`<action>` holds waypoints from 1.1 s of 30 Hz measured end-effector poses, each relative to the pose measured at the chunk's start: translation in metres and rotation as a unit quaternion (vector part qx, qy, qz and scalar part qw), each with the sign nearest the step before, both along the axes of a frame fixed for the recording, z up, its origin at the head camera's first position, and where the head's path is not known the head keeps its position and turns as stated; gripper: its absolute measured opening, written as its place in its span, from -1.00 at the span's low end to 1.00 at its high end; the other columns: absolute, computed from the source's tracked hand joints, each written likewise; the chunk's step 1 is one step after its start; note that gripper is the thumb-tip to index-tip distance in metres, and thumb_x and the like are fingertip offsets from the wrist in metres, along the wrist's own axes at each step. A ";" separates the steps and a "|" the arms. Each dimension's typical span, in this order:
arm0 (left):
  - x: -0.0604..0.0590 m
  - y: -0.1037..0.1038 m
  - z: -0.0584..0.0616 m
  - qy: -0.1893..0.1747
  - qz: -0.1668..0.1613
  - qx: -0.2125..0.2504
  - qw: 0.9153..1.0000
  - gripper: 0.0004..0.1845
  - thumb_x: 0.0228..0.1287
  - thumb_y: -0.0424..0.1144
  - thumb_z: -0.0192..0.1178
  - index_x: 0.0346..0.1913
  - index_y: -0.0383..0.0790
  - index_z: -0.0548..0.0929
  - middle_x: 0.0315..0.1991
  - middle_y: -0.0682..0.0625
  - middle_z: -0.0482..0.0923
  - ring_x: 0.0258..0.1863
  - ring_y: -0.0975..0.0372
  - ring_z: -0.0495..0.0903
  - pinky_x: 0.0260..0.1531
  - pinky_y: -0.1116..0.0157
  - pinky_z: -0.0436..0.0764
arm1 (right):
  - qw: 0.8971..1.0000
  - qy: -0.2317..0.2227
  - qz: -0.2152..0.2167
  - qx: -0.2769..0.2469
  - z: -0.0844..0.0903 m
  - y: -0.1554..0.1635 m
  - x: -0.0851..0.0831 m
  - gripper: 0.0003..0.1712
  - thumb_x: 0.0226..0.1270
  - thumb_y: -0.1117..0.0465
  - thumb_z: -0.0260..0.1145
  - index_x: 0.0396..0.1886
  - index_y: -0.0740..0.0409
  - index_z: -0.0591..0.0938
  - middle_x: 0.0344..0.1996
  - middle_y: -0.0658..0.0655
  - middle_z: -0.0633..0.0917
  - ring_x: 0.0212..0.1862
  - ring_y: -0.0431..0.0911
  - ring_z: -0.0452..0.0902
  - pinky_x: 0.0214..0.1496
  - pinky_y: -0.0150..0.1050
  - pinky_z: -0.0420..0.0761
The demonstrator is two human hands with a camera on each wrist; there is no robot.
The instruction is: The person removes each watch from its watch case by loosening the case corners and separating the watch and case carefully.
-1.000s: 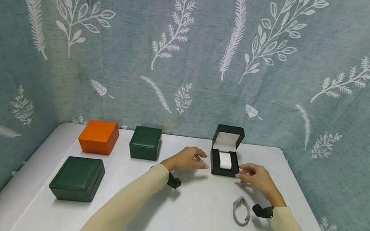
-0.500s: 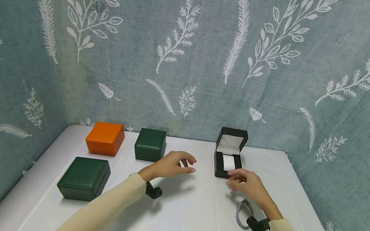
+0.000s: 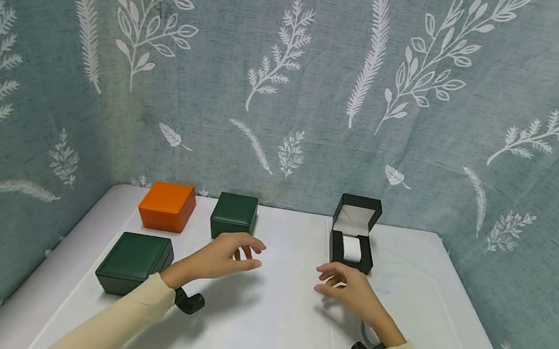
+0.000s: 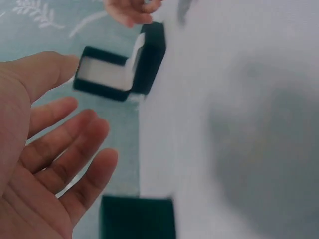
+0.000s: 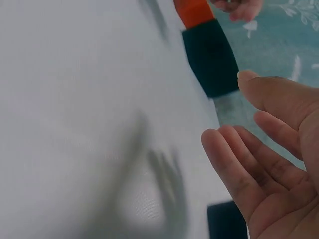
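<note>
My left hand (image 3: 222,261) hovers over the table in front of the small green box (image 3: 234,213), fingers relaxed and holding nothing. To its left is the larger green box (image 3: 132,261), lid down. My right hand (image 3: 351,290) hangs in the air just in front of a black watch box (image 3: 335,253), with loosely bent fingers and nothing in them. That box stands with its lid raised, and a white cushion (image 3: 352,249) sits inside. Under my right wrist lies a grey ring-shaped band (image 3: 364,334), mostly hidden. In the left wrist view, the raised-lid box (image 4: 152,59) appears beyond my left fingers.
An orange box (image 3: 167,206) stands at the back left, beside the small green one. A white cloth covers the table (image 3: 279,336). Behind it hangs a blue-green curtain (image 3: 324,82) with white leaf patterns, which also encloses both sides.
Both hands have drawn back from the black watch box, the left one moving left and towards me. My right fingers, at the box's side before, are now apart from it. The box stays put.
</note>
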State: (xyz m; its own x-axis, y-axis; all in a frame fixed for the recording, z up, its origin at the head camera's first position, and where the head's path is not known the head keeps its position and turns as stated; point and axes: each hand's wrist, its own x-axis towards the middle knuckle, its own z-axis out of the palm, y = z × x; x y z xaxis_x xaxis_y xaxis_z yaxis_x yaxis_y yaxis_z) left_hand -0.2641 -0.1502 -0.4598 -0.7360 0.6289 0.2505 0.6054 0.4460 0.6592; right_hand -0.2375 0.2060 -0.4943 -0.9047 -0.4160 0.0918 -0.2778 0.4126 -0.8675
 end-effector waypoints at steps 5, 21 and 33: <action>0.010 -0.025 0.011 0.022 0.022 -0.010 0.999 -0.64 0.44 -0.11 0.33 0.21 -0.09 0.65 0.02 0.11 0.64 -0.14 0.31 0.60 -0.16 0.23 0.65 | 1.000 -0.002 0.007 -0.015 -0.005 -0.017 0.003 -0.46 0.31 0.11 0.53 0.20 0.23 0.64 0.00 0.29 0.68 -0.14 -0.05 0.71 -0.15 -0.24 0.70; 0.035 -0.114 0.026 0.109 0.162 -0.008 0.981 -0.63 0.31 -0.22 0.45 0.14 -0.16 0.70 -0.03 0.03 0.68 -0.16 0.13 0.65 -0.17 0.18 0.67 | 0.997 0.040 0.060 -0.005 -0.008 -0.081 0.009 -0.46 0.31 0.07 0.53 0.21 0.17 0.64 -0.02 0.20 0.72 -0.13 -0.15 0.69 -0.12 -0.26 0.65; 0.050 -0.179 0.019 0.123 0.259 -0.006 0.958 -0.66 0.34 -0.22 0.43 0.13 -0.19 0.70 -0.06 -0.05 0.71 -0.21 0.31 0.60 -0.22 0.41 0.60 | 0.994 0.039 0.097 -0.019 -0.005 -0.126 0.008 -0.45 0.29 0.10 0.55 0.21 0.20 0.65 -0.01 0.23 0.71 -0.15 -0.19 0.68 -0.11 -0.30 0.69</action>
